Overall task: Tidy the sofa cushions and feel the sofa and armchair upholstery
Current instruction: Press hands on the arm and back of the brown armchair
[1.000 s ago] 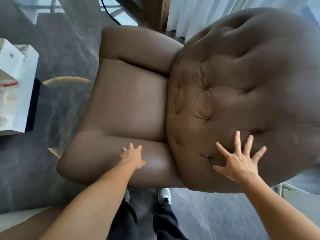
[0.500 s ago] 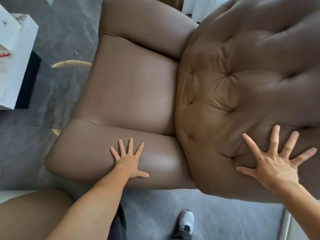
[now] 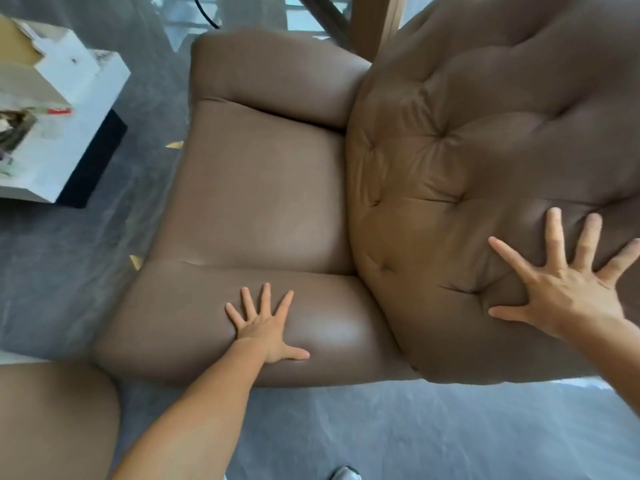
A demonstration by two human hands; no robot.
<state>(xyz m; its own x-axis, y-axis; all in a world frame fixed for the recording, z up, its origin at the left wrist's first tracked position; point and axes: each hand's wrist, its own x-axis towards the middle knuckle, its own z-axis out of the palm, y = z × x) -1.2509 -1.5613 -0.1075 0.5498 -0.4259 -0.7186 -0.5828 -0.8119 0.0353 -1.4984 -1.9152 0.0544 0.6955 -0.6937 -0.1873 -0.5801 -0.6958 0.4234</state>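
The brown armchair [image 3: 256, 202] fills the middle of the view on a grey carpet [image 3: 398, 427], its seat and rolled arms smooth and faintly glossy, its rounded back [image 3: 467, 150] puckered by deep button tufts. Bare carpet lies along its near edge, with a white block [image 3: 52, 133] well apart at left. Both hands are spread wide and flat, holding nothing: left hand [image 3: 265, 329] on the near arm, right hand [image 3: 568, 289] on the tufted back.

no readable text, labels or numbers anywhere
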